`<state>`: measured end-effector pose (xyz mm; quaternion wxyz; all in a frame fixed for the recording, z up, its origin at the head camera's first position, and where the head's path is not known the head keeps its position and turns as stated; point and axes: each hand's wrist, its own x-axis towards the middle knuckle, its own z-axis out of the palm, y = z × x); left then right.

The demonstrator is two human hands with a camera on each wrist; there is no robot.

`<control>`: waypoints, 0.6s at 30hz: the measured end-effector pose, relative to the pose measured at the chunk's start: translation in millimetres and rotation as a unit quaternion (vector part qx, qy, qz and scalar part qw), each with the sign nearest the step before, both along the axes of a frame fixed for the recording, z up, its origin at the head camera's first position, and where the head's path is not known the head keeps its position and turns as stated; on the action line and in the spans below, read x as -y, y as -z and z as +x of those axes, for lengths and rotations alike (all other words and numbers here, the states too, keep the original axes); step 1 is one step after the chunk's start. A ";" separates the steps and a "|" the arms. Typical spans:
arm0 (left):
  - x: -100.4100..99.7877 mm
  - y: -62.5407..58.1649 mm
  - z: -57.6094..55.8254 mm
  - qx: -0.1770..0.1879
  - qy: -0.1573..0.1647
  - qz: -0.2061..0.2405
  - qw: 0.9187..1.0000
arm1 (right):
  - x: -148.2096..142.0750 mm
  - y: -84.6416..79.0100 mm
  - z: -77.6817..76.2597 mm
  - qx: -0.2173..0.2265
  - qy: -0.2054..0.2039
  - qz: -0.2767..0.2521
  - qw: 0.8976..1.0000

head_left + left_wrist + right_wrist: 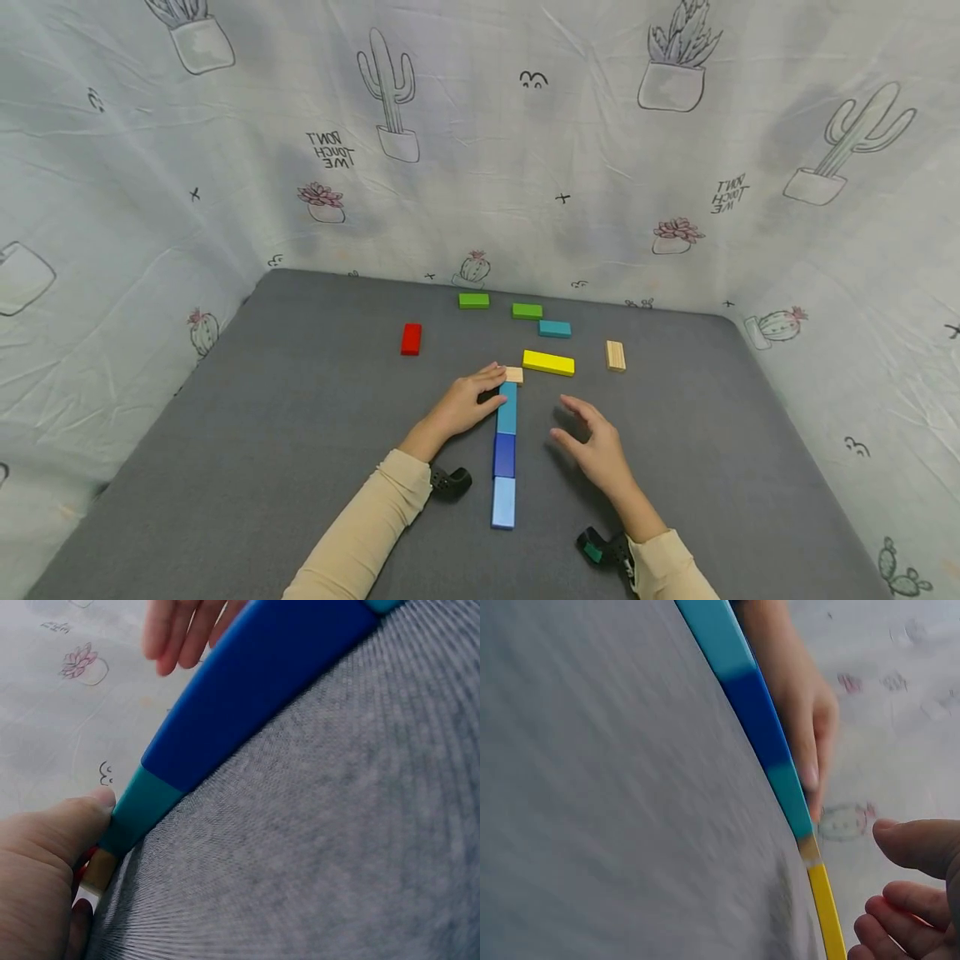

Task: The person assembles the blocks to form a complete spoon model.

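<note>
A column of rectangular blocks runs away from me: a light blue block (503, 503), a dark blue block (504, 456) and a teal block (507, 408), laid end to end. Across the far end lies a natural wood block (514, 375). My left hand (467, 402) touches the wood block's left end with its fingertips, and its thumb (94, 806) rests at the teal block's side. To the right of the column my right hand (600, 450) hovers, fingers and thumb apart, holding nothing. Just beyond it lies a yellow block (548, 363).
A red block (411, 339) lies at the far left. Two green blocks (474, 301) and another teal block (555, 329) lie near the back edge. A second wood block (615, 357) sits to the right. Patterned cloth (480, 167) surrounds the grey tabletop (285, 417).
</note>
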<state>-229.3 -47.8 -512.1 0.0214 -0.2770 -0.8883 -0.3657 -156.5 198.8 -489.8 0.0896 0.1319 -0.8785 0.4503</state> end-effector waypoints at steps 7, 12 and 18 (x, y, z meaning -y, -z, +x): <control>0.0 -1.3 0.4 0.001 0.005 0.002 1.000 | -11.1 1.2 -28.7 0.042 0.028 -0.037 0.998; 0.1 -0.8 0.6 0.000 0.005 0.002 1.000 | -14.7 2.3 -49.2 0.068 0.047 -0.040 0.996; 0.0 -0.5 1.2 0.001 0.001 0.005 1.000 | -18.8 7.0 -68.6 0.099 0.064 -0.047 0.992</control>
